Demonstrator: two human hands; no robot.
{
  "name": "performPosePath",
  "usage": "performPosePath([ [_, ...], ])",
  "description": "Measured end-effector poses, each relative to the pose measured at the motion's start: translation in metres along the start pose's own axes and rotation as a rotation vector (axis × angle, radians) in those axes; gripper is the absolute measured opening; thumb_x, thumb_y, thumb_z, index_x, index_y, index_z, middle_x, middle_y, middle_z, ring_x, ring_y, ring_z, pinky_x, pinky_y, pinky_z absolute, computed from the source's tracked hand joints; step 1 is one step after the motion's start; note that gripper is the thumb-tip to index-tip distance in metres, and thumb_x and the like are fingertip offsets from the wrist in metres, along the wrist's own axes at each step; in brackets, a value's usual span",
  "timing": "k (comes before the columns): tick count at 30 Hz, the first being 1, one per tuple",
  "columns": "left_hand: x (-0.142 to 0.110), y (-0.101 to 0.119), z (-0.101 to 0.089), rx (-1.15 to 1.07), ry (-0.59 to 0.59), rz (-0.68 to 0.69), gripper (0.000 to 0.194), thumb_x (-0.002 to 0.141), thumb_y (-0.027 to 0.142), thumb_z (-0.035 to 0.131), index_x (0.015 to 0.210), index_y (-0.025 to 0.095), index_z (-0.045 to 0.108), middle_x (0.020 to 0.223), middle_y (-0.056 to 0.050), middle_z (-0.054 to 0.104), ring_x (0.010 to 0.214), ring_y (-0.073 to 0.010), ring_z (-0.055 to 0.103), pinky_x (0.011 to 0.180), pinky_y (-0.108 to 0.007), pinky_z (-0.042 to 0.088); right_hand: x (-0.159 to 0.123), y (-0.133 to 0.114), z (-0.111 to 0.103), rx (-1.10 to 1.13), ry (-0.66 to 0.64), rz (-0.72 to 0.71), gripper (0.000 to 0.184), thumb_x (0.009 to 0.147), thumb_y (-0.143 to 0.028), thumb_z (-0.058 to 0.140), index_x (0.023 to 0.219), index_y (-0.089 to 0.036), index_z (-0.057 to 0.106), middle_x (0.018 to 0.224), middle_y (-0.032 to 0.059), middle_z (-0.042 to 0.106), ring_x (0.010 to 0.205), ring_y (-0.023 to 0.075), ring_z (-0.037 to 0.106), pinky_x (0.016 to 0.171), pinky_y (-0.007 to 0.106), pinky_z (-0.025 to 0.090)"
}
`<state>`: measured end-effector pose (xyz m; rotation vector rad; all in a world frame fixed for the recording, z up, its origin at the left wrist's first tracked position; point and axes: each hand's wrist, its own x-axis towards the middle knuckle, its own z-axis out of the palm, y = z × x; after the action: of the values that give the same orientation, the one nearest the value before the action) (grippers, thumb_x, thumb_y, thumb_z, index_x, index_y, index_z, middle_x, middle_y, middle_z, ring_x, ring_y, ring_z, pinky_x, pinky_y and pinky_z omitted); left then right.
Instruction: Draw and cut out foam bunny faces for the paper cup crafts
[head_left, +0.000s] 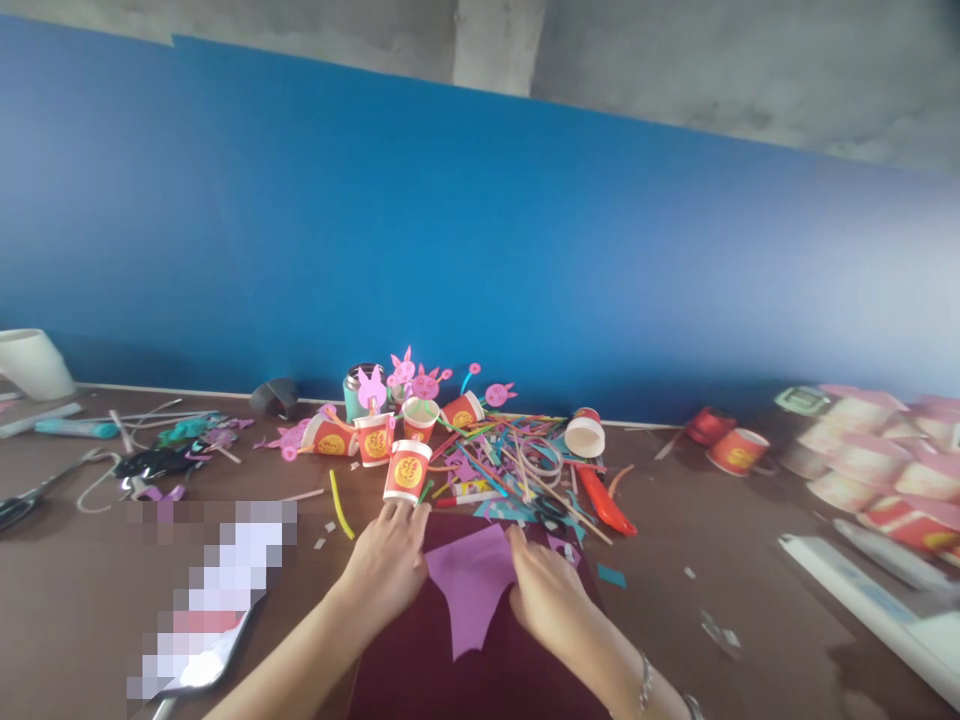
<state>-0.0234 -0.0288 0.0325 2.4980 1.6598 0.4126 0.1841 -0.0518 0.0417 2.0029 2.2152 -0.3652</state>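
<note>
My left hand (386, 562) lies palm down on the left edge of a purple paper piece (472, 585), fingers stretched toward a red paper cup (406, 471). On the paper's right edge rests my right hand (546, 590), fingers flat and together. The purple piece lies on a dark maroon sheet (480, 670) on the brown table (750, 620). Neither hand grips anything that I can see.
Behind the hands lie several red cups with pink bunny cut-outs (405, 375), a tangle of coloured sticks and straws (517, 460), a white cup (584, 437) and a red tool (606, 505). Scissors (45, 490) lie far left; stacked cups (877, 460) stand at right.
</note>
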Motion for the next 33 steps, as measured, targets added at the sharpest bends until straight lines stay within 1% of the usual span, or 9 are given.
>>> performPosePath([
  [4,-0.002,0.013,-0.004,-0.192,0.22,0.088,0.027,0.078,0.016,0.047,0.103,0.017,0.055,0.096,-0.01,0.061,0.093,-0.0259,0.058,0.083,-0.039,0.048,0.001,0.006,0.006,0.011,0.061,0.042,0.057,0.072,-0.005,0.051,0.129,-0.001,0.047,0.117,0.0235,0.061,0.108,0.0322,0.06,0.089,0.036,0.046],
  [8,-0.008,0.029,0.013,-0.339,0.043,0.254,0.026,0.068,0.014,0.052,0.094,0.02,0.056,0.086,-0.006,0.064,0.083,-0.0221,0.059,0.077,-0.033,0.049,-0.002,0.009,0.003,0.013,0.034,-0.014,0.056,0.073,-0.006,0.051,0.129,-0.002,0.048,0.113,0.0229,0.062,0.107,0.0317,0.059,0.089,0.036,0.045],
  [11,-0.011,0.034,0.023,-0.274,-0.07,0.328,0.026,0.064,0.014,0.054,0.09,0.02,0.057,0.085,-0.005,0.065,0.08,-0.0227,0.058,0.078,-0.034,0.049,-0.001,0.011,-0.002,0.023,0.044,-0.052,0.054,0.073,-0.003,0.051,0.127,-0.006,0.048,0.11,0.021,0.064,0.106,0.0299,0.061,0.087,0.034,0.045],
  [14,-0.012,0.032,0.022,-0.214,-0.136,0.337,0.027,0.065,0.017,0.056,0.091,0.02,0.059,0.088,-0.007,0.066,0.087,-0.0259,0.058,0.08,-0.036,0.049,0.005,0.019,-0.007,-0.002,0.018,0.03,0.047,0.073,0.003,0.049,0.119,-0.007,0.053,0.101,0.0198,0.067,0.097,0.0293,0.066,0.08,0.033,0.047],
  [18,-0.01,0.022,0.012,-0.223,-0.174,0.286,0.028,0.064,0.016,0.055,0.091,0.021,0.06,0.087,-0.007,0.065,0.088,-0.0255,0.059,0.08,-0.036,0.05,0.014,0.037,-0.014,-0.064,0.02,0.192,0.04,0.077,0.007,0.044,0.114,-0.005,0.055,0.096,0.0211,0.068,0.093,0.0296,0.068,0.074,0.034,0.048],
  [22,-0.006,0.017,0.012,-0.34,-0.096,0.283,0.037,0.064,0.012,0.054,0.099,0.021,0.058,0.101,-0.006,0.062,0.097,-0.0224,0.058,0.091,-0.035,0.046,0.011,0.041,-0.019,-0.109,0.127,0.265,0.032,0.081,0.004,0.041,0.105,-0.007,0.06,0.104,0.0224,0.064,0.099,0.0324,0.064,0.074,0.037,0.049],
  [26,-0.003,0.015,0.022,-0.424,-0.042,0.151,0.059,0.066,0.015,0.057,0.123,0.019,0.042,0.122,-0.011,0.054,0.114,-0.0242,0.051,0.098,-0.039,0.043,0.006,0.024,-0.011,0.119,0.263,-0.029,0.025,0.081,-0.009,0.049,0.101,-0.015,0.063,0.104,0.0127,0.065,0.103,0.0259,0.061,0.086,0.035,0.046],
  [29,-0.002,0.013,0.027,-0.411,-0.074,0.103,0.072,0.066,0.016,0.061,0.132,0.017,0.033,0.131,-0.015,0.05,0.122,-0.0271,0.046,0.103,-0.043,0.039,0.006,0.013,0.002,0.326,0.185,-0.334,0.054,0.073,-0.016,0.059,0.126,-0.014,0.052,0.125,0.0126,0.057,0.12,0.025,0.049,0.101,0.035,0.038],
  [33,-0.004,0.007,0.028,-0.396,-0.119,0.127,0.073,0.07,0.014,0.059,0.137,0.016,0.031,0.137,-0.014,0.047,0.128,-0.0257,0.042,0.107,-0.044,0.034,0.009,0.01,0.013,0.38,0.119,-0.403,0.069,0.068,-0.019,0.062,0.135,-0.012,0.044,0.136,0.015,0.049,0.128,0.0291,0.041,0.108,0.043,0.031],
])
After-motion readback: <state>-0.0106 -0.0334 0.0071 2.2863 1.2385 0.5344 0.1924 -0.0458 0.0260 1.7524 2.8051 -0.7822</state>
